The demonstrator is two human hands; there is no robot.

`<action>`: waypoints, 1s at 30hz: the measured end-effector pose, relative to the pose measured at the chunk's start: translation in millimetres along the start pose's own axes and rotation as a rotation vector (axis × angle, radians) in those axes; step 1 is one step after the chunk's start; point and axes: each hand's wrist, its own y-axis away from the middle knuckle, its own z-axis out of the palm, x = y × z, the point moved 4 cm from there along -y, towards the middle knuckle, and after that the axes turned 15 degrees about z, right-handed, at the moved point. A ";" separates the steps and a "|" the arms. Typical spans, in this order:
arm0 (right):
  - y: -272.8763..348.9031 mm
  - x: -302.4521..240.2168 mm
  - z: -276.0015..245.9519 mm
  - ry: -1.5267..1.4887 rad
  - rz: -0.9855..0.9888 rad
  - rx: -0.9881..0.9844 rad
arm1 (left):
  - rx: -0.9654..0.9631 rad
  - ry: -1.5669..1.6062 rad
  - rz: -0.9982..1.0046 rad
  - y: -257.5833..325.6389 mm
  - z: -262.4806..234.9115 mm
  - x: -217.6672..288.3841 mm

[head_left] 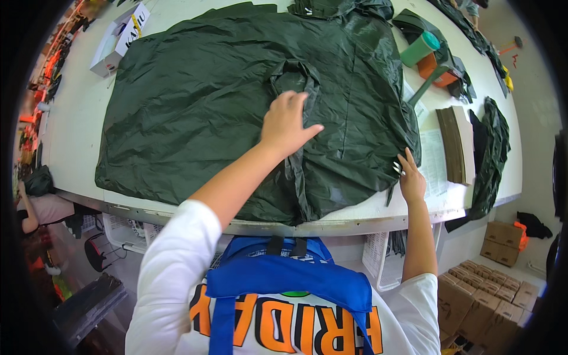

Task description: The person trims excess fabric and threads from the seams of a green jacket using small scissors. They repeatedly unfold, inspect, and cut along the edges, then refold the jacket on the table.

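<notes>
A large dark green garment (195,106) of thin, shiny, raincoat-like fabric lies spread across the white table. One sleeve-like strip (294,192) of it runs across the middle toward the near edge, its far end looped. Over that strip is my left hand (286,124), thumb apart from the fingers and nothing visible in it. At the garment's right edge, my right hand (412,180) has its fingers bent inward at the fabric. A small bright-tipped thing (398,168) shows by those fingers; its kind is too small to tell. A dark strap end hangs just below.
A white box (120,40) stands at the far left. On the right are a green cylinder (420,49), an orange box (436,70), a stack of brown card (454,145) and another dark garment (492,157). Baskets (124,231) sit under the table; cartons (482,302) fill the lower right floor.
</notes>
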 end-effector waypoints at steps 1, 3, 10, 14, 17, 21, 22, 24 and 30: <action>-7.3 -4.8 2.8 0.056 -0.048 -0.022 | -0.101 -0.163 -0.096 -13.2 9.7 -5.4; -19.6 -6.9 6.3 -0.009 -0.166 0.009 | -0.415 -0.160 -0.308 -20.4 34.8 -46.8; -74.3 32.2 12.9 -0.074 0.120 -0.170 | 0.605 1.189 -0.685 100.8 -71.6 -122.3; -88.1 33.0 34.9 0.095 0.169 -0.178 | 0.927 1.390 -1.020 205.5 -96.7 -153.1; -78.3 23.4 10.7 -0.083 0.068 0.069 | 0.995 1.354 -0.923 210.3 -105.0 -143.6; -23.7 -111.1 -34.1 -0.768 0.030 0.023 | 0.763 1.184 -0.553 174.6 -115.1 -81.5; 13.5 -178.1 -48.1 -0.920 0.171 -0.318 | 0.599 1.025 -0.444 175.6 -115.9 -73.1; 69.0 -272.6 -51.8 -1.268 -0.031 -0.783 | 0.351 0.736 -0.396 158.3 -129.0 -35.9; 109.7 -357.1 -33.8 -1.541 0.228 -1.189 | 0.024 0.566 -0.258 151.1 -149.9 -10.2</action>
